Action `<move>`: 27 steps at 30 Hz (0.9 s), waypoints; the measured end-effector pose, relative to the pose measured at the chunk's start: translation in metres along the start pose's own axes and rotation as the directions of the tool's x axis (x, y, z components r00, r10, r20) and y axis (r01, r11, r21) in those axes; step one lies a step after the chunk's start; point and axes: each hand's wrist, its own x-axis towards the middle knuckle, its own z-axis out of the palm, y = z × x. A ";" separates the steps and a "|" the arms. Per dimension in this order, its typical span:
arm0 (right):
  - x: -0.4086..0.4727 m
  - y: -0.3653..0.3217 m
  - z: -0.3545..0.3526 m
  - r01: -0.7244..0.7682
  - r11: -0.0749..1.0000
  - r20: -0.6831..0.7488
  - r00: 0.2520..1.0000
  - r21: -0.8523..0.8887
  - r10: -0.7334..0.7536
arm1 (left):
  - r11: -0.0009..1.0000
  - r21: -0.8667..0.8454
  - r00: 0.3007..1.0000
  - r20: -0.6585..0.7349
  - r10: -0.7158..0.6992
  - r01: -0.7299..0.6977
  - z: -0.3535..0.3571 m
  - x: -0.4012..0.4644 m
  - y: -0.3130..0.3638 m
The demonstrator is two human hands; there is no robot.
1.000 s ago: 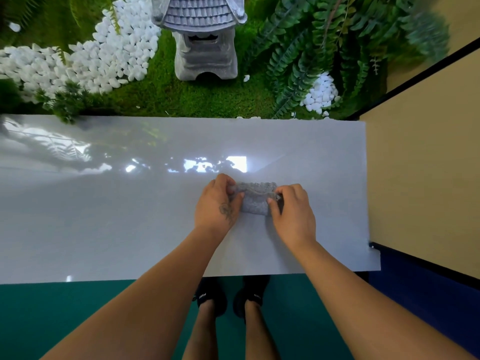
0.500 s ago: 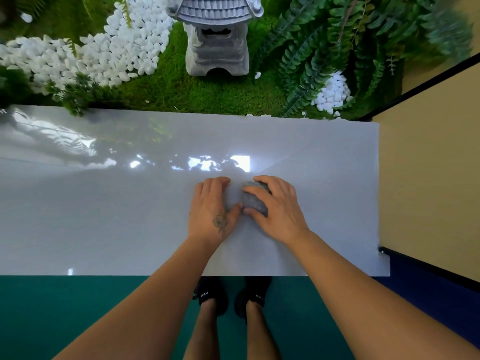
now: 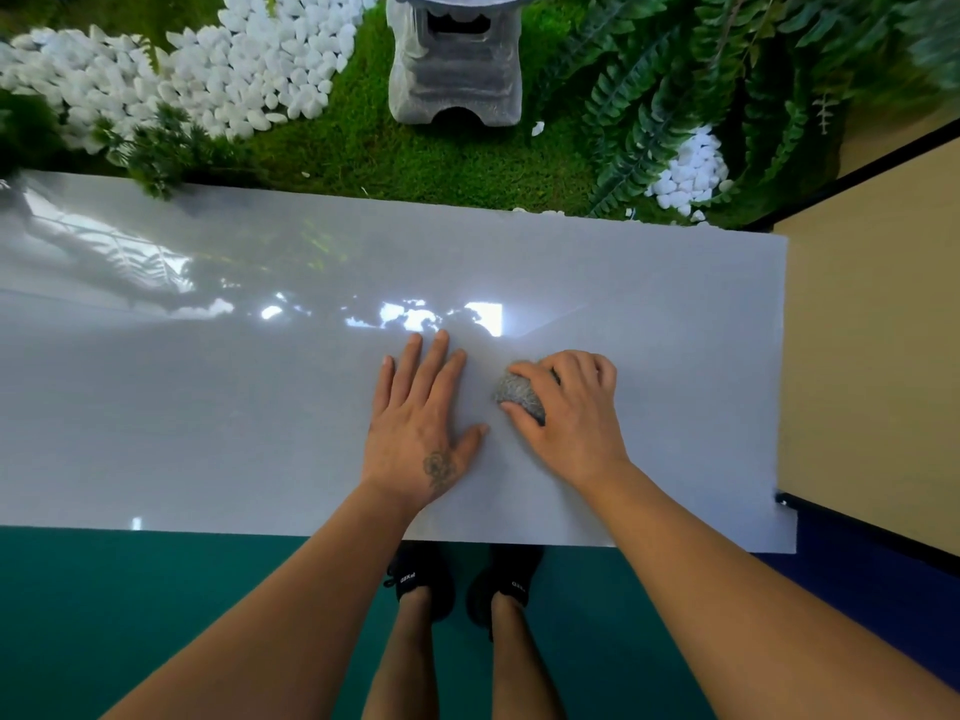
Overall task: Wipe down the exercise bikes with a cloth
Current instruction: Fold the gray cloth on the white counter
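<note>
A small grey cloth [image 3: 519, 396], folded into a wad, lies on a glossy white ledge [image 3: 208, 407]. My right hand [image 3: 566, 407] grips the cloth with fingers curled over it, so only its left end shows. My left hand [image 3: 423, 423] rests flat on the ledge just left of the cloth, fingers straight, touching nothing else. No exercise bike is in view.
Beyond the ledge is a garden bed with white pebbles [image 3: 208, 70], a stone lantern [image 3: 457, 59], moss and ferns [image 3: 675, 96]. A beige wall [image 3: 872, 345] bounds the ledge on the right. My feet [image 3: 462, 584] stand on green floor below.
Both hands were folding the cloth together. My left hand has let go and lies flat to the left, while my right hand has gathered the wad and shifted slightly right.
</note>
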 end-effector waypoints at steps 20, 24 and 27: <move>0.023 -0.099 -0.134 -0.063 0.975 0.065 0.997 0.214 0.050 | 0.994 -0.090 0.990 -0.122 -0.076 0.065 -0.147 -0.026 0.014; 0.039 -0.137 -0.179 0.009 0.975 0.039 0.999 0.222 -0.018 | 0.991 -0.098 0.975 -0.190 -0.114 0.096 -0.209 -0.039 0.006; 0.050 -0.169 -0.210 0.099 0.973 0.016 0.994 0.210 -0.105 | 0.986 -0.114 0.957 -0.249 -0.147 0.122 -0.255 -0.058 -0.003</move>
